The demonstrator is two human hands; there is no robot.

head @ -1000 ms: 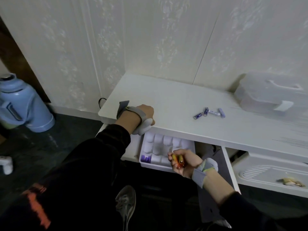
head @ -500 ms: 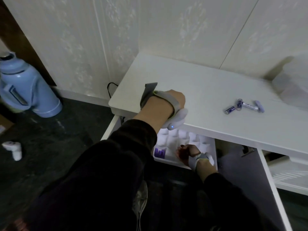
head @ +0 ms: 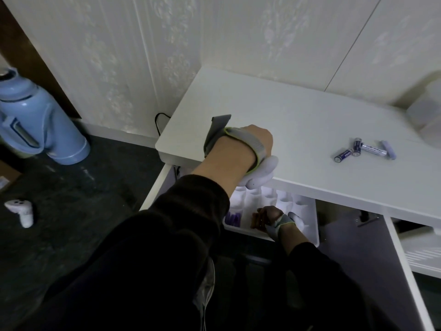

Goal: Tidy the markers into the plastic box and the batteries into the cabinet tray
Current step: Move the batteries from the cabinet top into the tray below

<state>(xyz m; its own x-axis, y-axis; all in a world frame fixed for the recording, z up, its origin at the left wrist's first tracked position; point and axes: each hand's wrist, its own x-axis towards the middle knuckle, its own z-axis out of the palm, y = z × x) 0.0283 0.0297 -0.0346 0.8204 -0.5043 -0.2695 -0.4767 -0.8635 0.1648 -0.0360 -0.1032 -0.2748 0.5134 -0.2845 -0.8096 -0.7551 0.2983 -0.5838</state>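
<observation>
My right hand [head: 270,217] reaches under the cabinet top into the white compartment tray [head: 307,225] and holds orange batteries [head: 255,221] low over a front compartment. Purple batteries [head: 232,218] lie in the tray's left front compartment, partly hidden by my left sleeve. Several more purple batteries [head: 365,150] lie loose on the white cabinet top [head: 298,111]. My left hand [head: 248,144] rests near the top's front edge with its fingers curled under, holding nothing. A corner of the translucent plastic box [head: 427,115] shows at the far right. I see no markers.
The cabinet door [head: 403,266] stands open to the right of the tray. A second white shelf [head: 422,254] shows at the right. On the dark floor to the left stand a blue thermos jug [head: 35,125] and a small white device [head: 22,211].
My right hand has moved from in front of the tray down into it with the orange batteries. The view has shifted, pushing the plastic box towards the right edge. My left hand stays put.
</observation>
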